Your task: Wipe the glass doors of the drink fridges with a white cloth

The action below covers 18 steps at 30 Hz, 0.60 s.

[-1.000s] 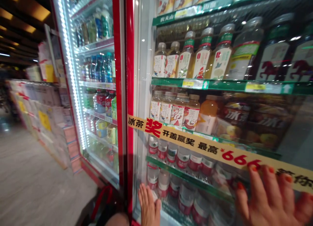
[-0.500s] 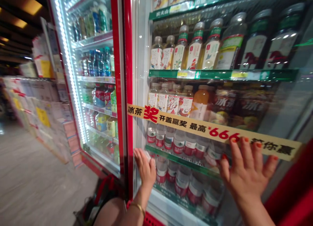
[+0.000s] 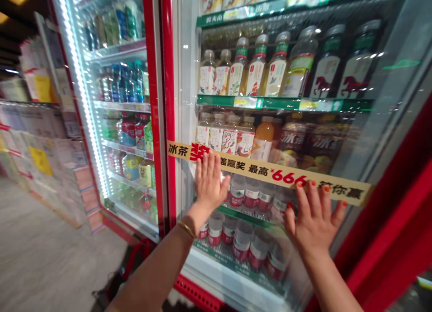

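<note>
My left hand [image 3: 209, 182] lies flat against the glass door [image 3: 236, 109] of a drinks cooler, fingers stretched upward over the left part of a yellow strip [image 3: 258, 167] with Chinese lettering. Under its palm is a white piece, like a tissue or cloth [image 3: 222, 176], mostly hidden. My right hand [image 3: 313, 220] is spread on the same glass, fingertips touching the lower edge of the strip near its right part. Behind the glass, bottled drinks [image 3: 255, 76] stand in rows on green-edged shelves [image 3: 283, 103].
A second lit cooler [image 3: 155, 123] with a red frame stands to the left. Stacked cartons [image 3: 50, 145] line the floor beyond it. A dark and red object [image 3: 123, 271], partly hidden, lies low beside my left arm. A red frame [image 3: 381, 213] bounds the right side.
My left hand has slid up the glass from below the strip onto its left part, with the white piece under it. The view has shifted; my right hand stays spread by the strip.
</note>
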### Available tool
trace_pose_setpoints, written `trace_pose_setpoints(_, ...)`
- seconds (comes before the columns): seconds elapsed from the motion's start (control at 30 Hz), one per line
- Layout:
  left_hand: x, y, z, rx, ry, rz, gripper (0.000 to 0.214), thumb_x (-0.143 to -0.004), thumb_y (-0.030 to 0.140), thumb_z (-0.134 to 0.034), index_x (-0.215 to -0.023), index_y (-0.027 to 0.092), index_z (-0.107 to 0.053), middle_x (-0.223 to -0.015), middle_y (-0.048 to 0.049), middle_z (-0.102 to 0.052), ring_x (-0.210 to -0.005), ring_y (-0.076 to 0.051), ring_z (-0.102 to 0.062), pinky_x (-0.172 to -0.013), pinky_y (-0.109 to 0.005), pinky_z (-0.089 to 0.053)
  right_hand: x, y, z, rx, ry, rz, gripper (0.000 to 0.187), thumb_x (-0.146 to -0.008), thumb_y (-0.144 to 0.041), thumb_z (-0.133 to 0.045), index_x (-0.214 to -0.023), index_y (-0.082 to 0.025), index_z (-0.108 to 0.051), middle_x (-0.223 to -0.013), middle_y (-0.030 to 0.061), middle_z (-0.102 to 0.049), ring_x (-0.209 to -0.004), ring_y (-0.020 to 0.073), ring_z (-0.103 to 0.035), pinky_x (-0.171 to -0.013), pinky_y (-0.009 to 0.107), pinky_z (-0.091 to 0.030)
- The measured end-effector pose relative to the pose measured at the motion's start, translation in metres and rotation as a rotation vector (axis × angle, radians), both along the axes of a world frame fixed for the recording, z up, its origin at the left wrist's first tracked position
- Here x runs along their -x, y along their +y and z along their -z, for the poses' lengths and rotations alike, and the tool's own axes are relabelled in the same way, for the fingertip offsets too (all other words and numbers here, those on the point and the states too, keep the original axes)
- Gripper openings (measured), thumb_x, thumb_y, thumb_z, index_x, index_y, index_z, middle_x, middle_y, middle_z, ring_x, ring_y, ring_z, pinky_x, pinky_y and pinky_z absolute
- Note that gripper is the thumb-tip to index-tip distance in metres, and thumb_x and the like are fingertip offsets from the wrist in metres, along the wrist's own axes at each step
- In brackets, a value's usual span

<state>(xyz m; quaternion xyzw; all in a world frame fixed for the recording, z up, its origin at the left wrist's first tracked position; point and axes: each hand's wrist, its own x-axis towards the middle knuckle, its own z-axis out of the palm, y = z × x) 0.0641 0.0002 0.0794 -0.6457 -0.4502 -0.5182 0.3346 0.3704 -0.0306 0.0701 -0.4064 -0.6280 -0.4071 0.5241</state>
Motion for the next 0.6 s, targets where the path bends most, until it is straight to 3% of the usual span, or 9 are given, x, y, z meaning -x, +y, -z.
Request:
trace_pose_setpoints(0.07, -0.021, -0.021, 0.046, -0.040, 0.176, 0.079, 0.087, -0.104, 0.036, -0.054, -0.178, 0.028, -0.009, -0.185, -0.0027, -0.015, -0.173, -0.023, -0.001, -0.143, -0.055, -0.007, -0.001, -0.001, -0.001, -0.001, -0.006, -0.009, 0.074, -0.106, -0.036, -0.058, -0.175, -0.032, -0.030, -0.176, 0.0116, -0.042, -0.166, 0.0371, -0.035, -0.137, 0.068, -0.017)
trace_pose_setpoints(0.17, -0.030, -0.059, 0.132, -0.123, 0.413, 0.164, 0.066, -0.101, 0.036, -0.055, -0.164, 0.050, -0.044, -0.178, 0.0209, -0.033, -0.171, -0.007, -0.006, -0.138, -0.027, -0.026, -0.008, -0.003, 0.001, -0.008, -0.050, -0.031, 0.073, -0.106, -0.038, -0.058, -0.174, -0.032, -0.032, -0.177, 0.0103, -0.040, -0.167, 0.0360, -0.032, -0.138, 0.067, -0.013)
trace_pose_setpoints(0.23, -0.016, -0.073, 0.163, -0.160, 0.522, 0.185, 0.051, -0.104, 0.034, -0.045, -0.147, 0.057, -0.061, -0.172, 0.0335, -0.036, -0.168, 0.001, -0.009, -0.131, -0.014, -0.029, -0.016, -0.005, 0.007, 0.010, -0.117, -0.058, 0.073, -0.106, -0.039, -0.058, -0.174, -0.032, -0.032, -0.177, 0.0092, -0.041, -0.168, 0.0342, -0.031, -0.139, 0.064, -0.010)
trace_pose_setpoints(0.27, -0.005, -0.074, 0.166, -0.175, 0.543, 0.173, 0.049, -0.106, 0.035, -0.042, -0.143, 0.059, -0.064, -0.170, 0.0361, -0.038, -0.167, 0.003, -0.010, -0.130, -0.013, -0.027, -0.020, -0.006, 0.011, 0.023, -0.160, -0.072, 0.073, -0.106, -0.039, -0.057, -0.174, -0.031, -0.032, -0.177, 0.0086, -0.041, -0.168, 0.0327, -0.031, -0.140, 0.062, -0.010)
trace_pose_setpoints(0.3, 0.007, -0.070, 0.160, -0.185, 0.538, 0.149, 0.049, -0.107, 0.037, -0.041, -0.145, 0.059, -0.063, -0.169, 0.0350, -0.040, -0.167, 0.002, -0.011, -0.133, -0.016, -0.024, -0.023, -0.006, 0.015, 0.032, -0.200, -0.083, 0.072, -0.107, -0.039, -0.056, -0.174, -0.031, -0.032, -0.176, 0.0079, -0.042, -0.168, 0.0310, -0.031, -0.140, 0.060, -0.009)
trace_pose_setpoints(0.37, 0.029, -0.052, 0.123, -0.182, 0.460, 0.085, 0.053, -0.108, 0.042, -0.045, -0.159, 0.053, -0.050, -0.173, 0.0229, -0.043, -0.170, -0.007, -0.011, -0.140, -0.031, -0.013, -0.028, -0.007, 0.023, 0.037, -0.248, -0.085, 0.071, -0.107, -0.037, -0.055, -0.174, -0.030, -0.032, -0.175, 0.0065, -0.044, -0.167, 0.0285, -0.032, -0.141, 0.057, -0.009)
trace_pose_setpoints(0.43, 0.039, -0.030, 0.065, -0.142, 0.319, 0.025, 0.070, -0.107, 0.040, -0.049, -0.174, 0.038, -0.028, -0.180, 0.0030, -0.036, -0.173, -0.021, -0.007, -0.142, -0.053, 0.000, -0.029, -0.007, 0.028, 0.025, -0.246, -0.060, 0.072, -0.106, -0.036, -0.057, -0.174, -0.032, -0.033, -0.174, 0.0055, -0.047, -0.166, 0.0283, -0.036, -0.141, 0.057, -0.011)
trace_pose_setpoints(0.5, 0.034, -0.012, 0.003, -0.090, 0.137, -0.014, 0.079, -0.109, 0.036, -0.046, -0.177, 0.020, -0.009, -0.186, -0.0124, -0.014, -0.173, -0.031, 0.002, -0.138, -0.067, 0.009, -0.028, -0.006, 0.030, 0.015, -0.223, -0.031, 0.074, -0.104, -0.035, -0.060, -0.173, -0.034, -0.034, -0.171, 0.0053, -0.051, -0.163, 0.0296, -0.041, -0.140, 0.059, -0.014)
trace_pose_setpoints(0.6, 0.003, -0.004, -0.055, -0.052, -0.079, 0.026, 0.081, -0.111, 0.049, -0.042, -0.178, 0.023, -0.004, -0.188, -0.0089, -0.006, -0.174, -0.034, 0.002, -0.138, -0.071, 0.004, -0.027, -0.006, 0.033, 0.027, -0.205, -0.007, 0.076, -0.101, -0.034, -0.063, -0.172, -0.036, -0.035, -0.167, 0.0050, -0.056, -0.161, 0.0314, -0.044, -0.140, 0.062, -0.018)
